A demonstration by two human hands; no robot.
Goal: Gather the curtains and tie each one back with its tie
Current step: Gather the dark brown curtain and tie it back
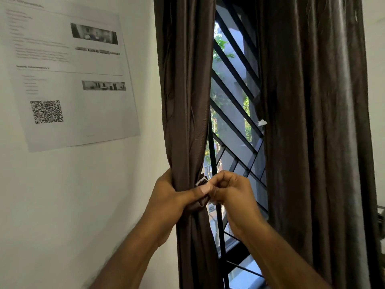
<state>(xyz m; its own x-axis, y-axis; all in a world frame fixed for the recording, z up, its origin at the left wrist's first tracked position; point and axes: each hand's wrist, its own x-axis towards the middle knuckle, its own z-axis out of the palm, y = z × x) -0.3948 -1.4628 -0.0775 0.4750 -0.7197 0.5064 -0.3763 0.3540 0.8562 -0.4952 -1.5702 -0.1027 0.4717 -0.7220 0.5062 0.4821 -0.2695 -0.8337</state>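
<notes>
Window [233, 122] bg: curtain [187, 101], tie [202, 181] btwn hands [173, 197]

Daylight enters through the window [233, 113]; the wall poster's [68, 74] text is blurred, edges bowed.

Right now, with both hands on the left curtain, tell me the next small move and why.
Probably fasten the tie: press the end in the right hand against the part under the left thumb. The left hand grips the curtain in a tight bundle, and the right fingers pinch the tie beside that thumb, so the loop looks almost closed.
</notes>
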